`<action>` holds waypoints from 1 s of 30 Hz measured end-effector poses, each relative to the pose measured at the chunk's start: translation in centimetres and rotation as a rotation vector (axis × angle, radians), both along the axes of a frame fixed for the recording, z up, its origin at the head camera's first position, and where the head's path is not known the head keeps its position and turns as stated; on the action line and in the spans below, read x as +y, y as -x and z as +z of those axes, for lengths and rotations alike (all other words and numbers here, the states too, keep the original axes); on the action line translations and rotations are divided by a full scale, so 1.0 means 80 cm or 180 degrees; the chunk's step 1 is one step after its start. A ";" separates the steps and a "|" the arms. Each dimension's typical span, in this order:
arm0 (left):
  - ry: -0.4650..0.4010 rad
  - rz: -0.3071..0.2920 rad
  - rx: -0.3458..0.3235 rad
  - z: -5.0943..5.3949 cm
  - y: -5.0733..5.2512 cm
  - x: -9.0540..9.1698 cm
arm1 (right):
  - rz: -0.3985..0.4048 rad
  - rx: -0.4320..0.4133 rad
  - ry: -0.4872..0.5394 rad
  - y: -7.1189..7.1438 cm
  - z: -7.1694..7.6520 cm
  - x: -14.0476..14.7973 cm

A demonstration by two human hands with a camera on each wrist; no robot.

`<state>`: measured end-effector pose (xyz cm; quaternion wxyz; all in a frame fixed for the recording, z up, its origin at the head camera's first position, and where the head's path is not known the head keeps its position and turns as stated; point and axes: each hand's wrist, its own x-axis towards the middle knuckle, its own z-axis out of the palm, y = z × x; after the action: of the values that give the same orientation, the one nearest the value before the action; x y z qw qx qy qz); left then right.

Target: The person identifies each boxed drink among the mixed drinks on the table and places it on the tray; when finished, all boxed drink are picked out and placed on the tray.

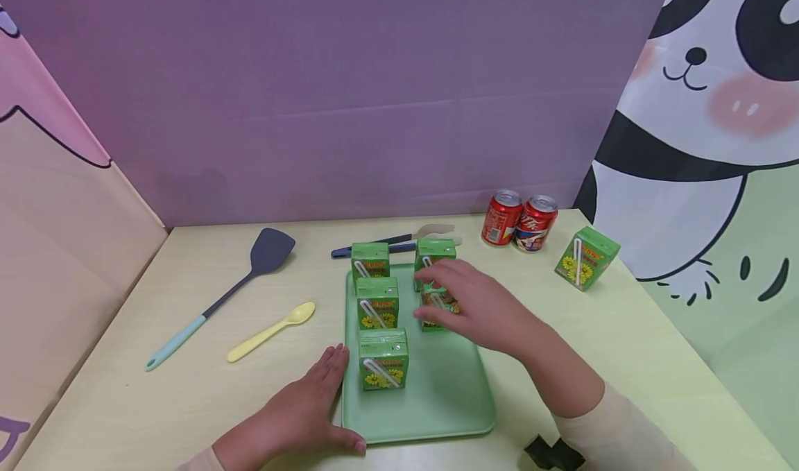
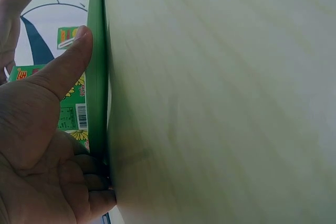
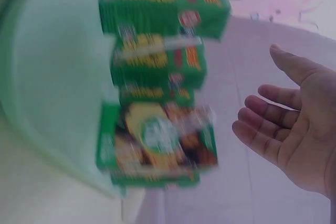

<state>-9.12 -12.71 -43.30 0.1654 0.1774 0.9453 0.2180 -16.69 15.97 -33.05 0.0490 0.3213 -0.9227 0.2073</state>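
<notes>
A green tray [image 1: 443, 401] holds several green drink cartons with white straws and yellow flowers on their fronts. Three form the left column, the frontmost carton [image 1: 383, 370] nearest me. On the right side stand a back carton [image 1: 437, 245] and, in front of it, a carton [image 1: 432, 324] partly covered by my right hand [image 1: 477, 308]. That hand hovers over the carton with fingers spread; in the right wrist view it appears apart from the cartons, palm bare. My left hand [image 1: 306, 408] rests against the tray's left edge, fingers extended, thumb near the front corner.
Another drink carton [image 1: 585, 259] stands tilted in view at the table's right edge. Two red cans [image 1: 501, 218] are at the back right. A dark spatula [image 1: 271, 252] and a yellow spoon [image 1: 275, 332] lie left of the tray; utensils with dark handles [image 1: 399, 247] lie behind it.
</notes>
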 end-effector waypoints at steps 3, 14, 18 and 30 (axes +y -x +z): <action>0.0014 -0.0003 0.0007 -0.002 0.001 -0.001 | -0.0144 0.0010 0.0117 0.009 0.006 0.024; 0.0025 0.0025 -0.0060 0.000 0.001 0.000 | -0.0795 0.0081 0.0190 0.034 0.029 0.105; 0.0036 0.0023 -0.0074 0.000 0.000 0.000 | -0.0965 0.0091 0.0154 0.048 0.032 0.139; -0.0026 0.0009 -0.0024 -0.001 0.000 0.000 | -0.1616 -0.0085 -0.0020 0.090 0.015 0.227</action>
<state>-9.09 -12.71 -43.35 0.1680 0.1760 0.9441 0.2227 -23.86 34.10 -31.86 0.0864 0.0767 -0.9750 0.1897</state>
